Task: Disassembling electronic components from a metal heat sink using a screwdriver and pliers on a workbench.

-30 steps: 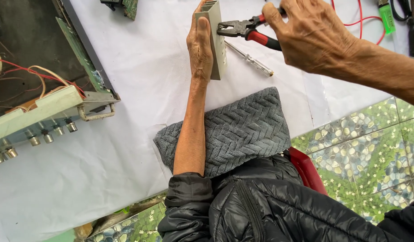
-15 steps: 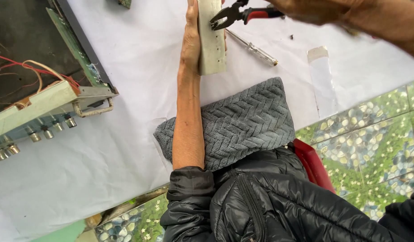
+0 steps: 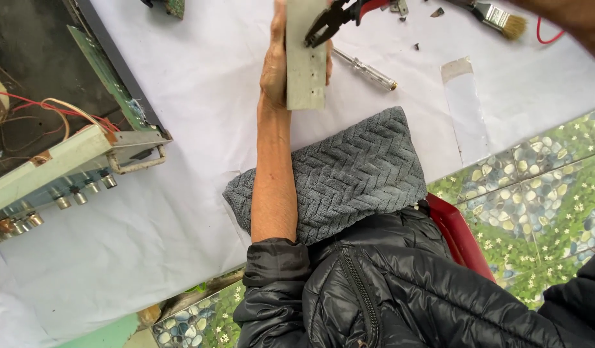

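- The left hand [image 3: 277, 61] wraps a pale grey rectangular metal block [image 3: 305, 55], palm against its left face and fingertips showing on its right edge, so the grip is closed on the block.
- The block looks flat-sided, matt and slightly scuffed. Its long axis runs away from the person, its near end square-cut and its far end cut off by the top of the picture.
- It sits at top centre, held over the white cloth-covered counter [image 3: 181, 193], just beyond a grey folded towel with a raised herringbone weave [image 3: 349, 174].
- The bare left forearm lies along the towel's left edge, coming out of a glossy black quilted jacket sleeve.
- Black-jawed pliers with red handles [image 3: 336, 16] touch the block's upper right face, jaws pointing down and left.
- The right hand [image 3: 568, 19] shows only as a blurred wrist at the top right corner; its grip cannot be made out.
- A slim silver screwdriver [image 3: 365, 67] lies slanted on the counter just right of the block.
- Farther right are a paintbrush with pale bristles [image 3: 500, 16] and a strip of clear tape.
- At far left sits an opened electronics chassis with a green circuit board, red and white wires and a row of metal knobs [image 3: 65, 167].
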